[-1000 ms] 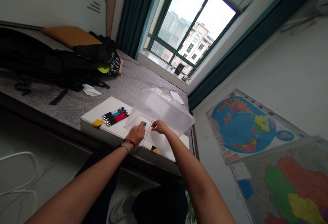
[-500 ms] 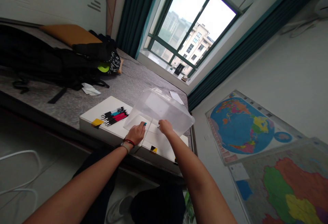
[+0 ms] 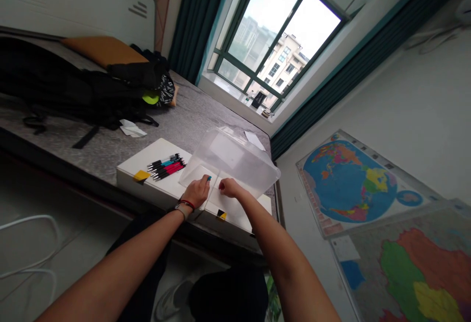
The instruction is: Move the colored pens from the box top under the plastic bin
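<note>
My left hand (image 3: 197,190) is closed over the front of the white boxes. A short teal end of what looks like a pen (image 3: 209,178) pokes out past its fingers; the rest is hidden in the grip. Just to the right, my right hand (image 3: 228,188) has its fingers pinched together, and what they hold is too small to make out. Both hands are at the near side of a clear plastic bin (image 3: 245,157). Left of them, several pens (image 3: 166,167) with black, teal and red parts lie side by side on a white box (image 3: 134,169).
A second white box (image 3: 235,216) adjoins the first. Crumpled tissue (image 3: 132,129) and a black backpack (image 3: 84,86) lie on the grey tabletop (image 3: 200,111). White paper (image 3: 254,140) is behind the bin. Maps (image 3: 353,179) hang on the right wall.
My right hand has moved left, closer to my left hand. My left hand keeps its grip on the teal piece. The pens and the bin stay put.
</note>
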